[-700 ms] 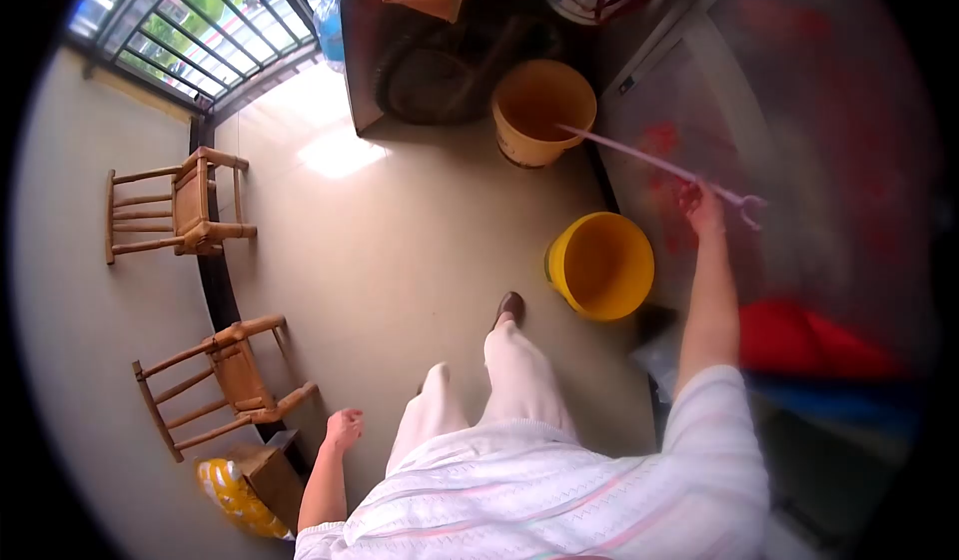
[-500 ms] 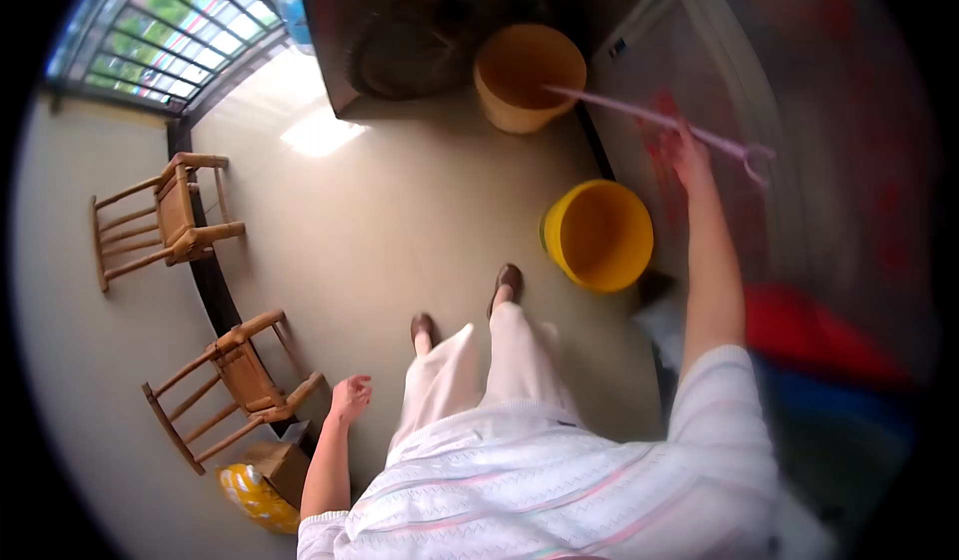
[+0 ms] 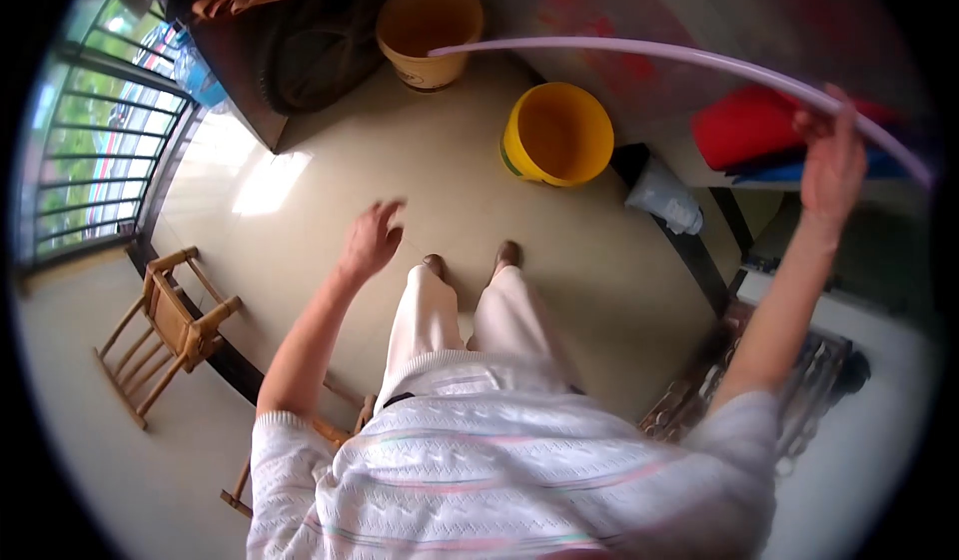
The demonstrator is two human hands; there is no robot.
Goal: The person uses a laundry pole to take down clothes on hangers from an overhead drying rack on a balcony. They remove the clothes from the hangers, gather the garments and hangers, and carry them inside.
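Observation:
A long pale pink pole (image 3: 639, 48) crosses the upper right, and my right hand (image 3: 831, 160) is closed on it near its right end. The pole's left end lies over a cream bucket (image 3: 430, 72) in the view. Below the pole a yellow bucket (image 3: 519, 138) stands on the floor, open side up. My left hand (image 3: 373, 240) is raised over the floor in front of me, fingers apart, holding nothing.
Bamboo chairs (image 3: 175, 320) stand along the left wall, one partly behind my left arm. Barred window (image 3: 110, 150) at upper left. A red item (image 3: 744, 130) and a clear plastic bag (image 3: 664, 198) are at right. A bicycle wheel shows near the cream bucket.
The view has turned right, and the buckets sit further left and higher. My right hand and the pole have moved right, close to the camera. My left hand has risen forward.

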